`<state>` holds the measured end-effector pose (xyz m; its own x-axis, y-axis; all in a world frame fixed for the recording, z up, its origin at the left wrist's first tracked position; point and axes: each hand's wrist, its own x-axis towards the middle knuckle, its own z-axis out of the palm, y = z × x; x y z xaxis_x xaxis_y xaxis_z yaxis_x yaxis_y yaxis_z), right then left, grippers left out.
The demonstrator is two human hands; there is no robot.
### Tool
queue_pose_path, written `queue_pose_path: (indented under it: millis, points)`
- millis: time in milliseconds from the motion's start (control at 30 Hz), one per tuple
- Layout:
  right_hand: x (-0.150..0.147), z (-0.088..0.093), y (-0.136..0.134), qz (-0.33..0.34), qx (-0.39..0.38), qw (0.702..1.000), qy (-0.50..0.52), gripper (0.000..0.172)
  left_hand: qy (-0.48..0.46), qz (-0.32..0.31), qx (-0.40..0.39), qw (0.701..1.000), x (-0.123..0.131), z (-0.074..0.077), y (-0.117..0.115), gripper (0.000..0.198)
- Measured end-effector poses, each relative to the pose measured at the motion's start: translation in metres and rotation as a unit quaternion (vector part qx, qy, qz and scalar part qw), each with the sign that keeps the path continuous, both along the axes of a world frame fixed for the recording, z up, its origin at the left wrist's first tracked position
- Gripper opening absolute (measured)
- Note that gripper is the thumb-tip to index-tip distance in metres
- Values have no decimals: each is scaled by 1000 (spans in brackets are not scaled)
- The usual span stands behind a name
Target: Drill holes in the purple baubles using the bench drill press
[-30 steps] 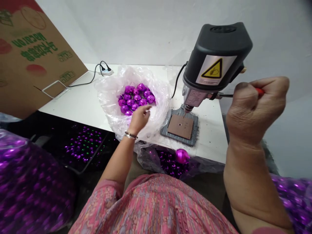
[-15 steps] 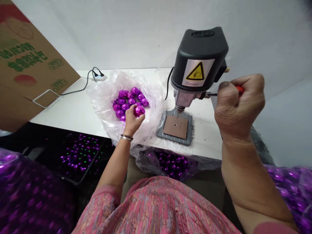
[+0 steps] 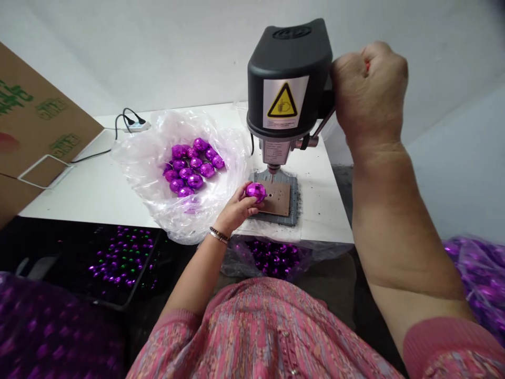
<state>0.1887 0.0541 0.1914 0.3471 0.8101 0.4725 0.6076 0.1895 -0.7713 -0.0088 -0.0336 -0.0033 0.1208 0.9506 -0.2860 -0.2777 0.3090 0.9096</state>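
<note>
A shiny purple faceted ball (image 3: pixel 256 192) is gripped in my left hand (image 3: pixel 235 211), at the left edge of the brown board (image 3: pixel 281 202) on the drill press base (image 3: pixel 292 217). The board has a small hole in it. Above it stands the black drill press (image 3: pixel 290 73) with a yellow warning label; its bit points down just beyond the ball. My right hand (image 3: pixel 373 97) is closed around the press's feed lever (image 3: pixel 325 122), a bit of its red end showing between the fingers. Several more purple balls (image 3: pixel 194 181) lie in a clear plastic bag (image 3: pixel 148 173) to the left.
A cardboard box (image 3: pixel 47 121) stands at the far left of the white table (image 3: pixel 98 195). A power strip (image 3: pixel 137 125) with black plugs sits near the wall. Dark shavings surround the base. Below are bags of purple pieces (image 3: pixel 276 258), others at both sides.
My left hand has carried the purple ball rightward from the bag to the drill press base. My right hand has gone up with the lever. The whole view has shifted somewhat.
</note>
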Motion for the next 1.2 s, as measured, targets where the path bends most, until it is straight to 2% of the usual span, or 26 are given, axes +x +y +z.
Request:
queue_pose_path:
  millis: [133, 400, 500, 667, 800, 967, 1133, 1200]
  points:
    - [0, -1, -2, 10, 5, 1000, 3, 38, 96, -7, 14, 995, 4, -3, 10, 74]
    - [1, -1, -3, 23, 9, 999, 22, 38, 290, -49, 28, 955, 19, 8, 25, 72]
    - [1, -2, -2, 25, 6, 1000, 16, 39, 362, -71, 55, 928, 20, 11, 29, 70]
    - [0, -2, -1, 28, 7, 999, 21, 39, 487, -88, 150, 856, 20, 12, 38, 65]
    - [0, -3, -1, 30, 8, 999, 24, 37, 531, -94, 159, 827, 21, 12, 42, 63]
    - [1, -2, -2, 39, 14, 999, 32, 38, 523, -112, 159, 830, 24, 7, 47, 67]
    - [2, -2, -9, 37, 18, 999, 21, 40, 455, -105, 159, 870, 24, -1, 49, 65]
    - [4, -9, -17, 55, 53, 997, 2, 39, 433, -108, 162, 880, 24, -2, 48, 60]
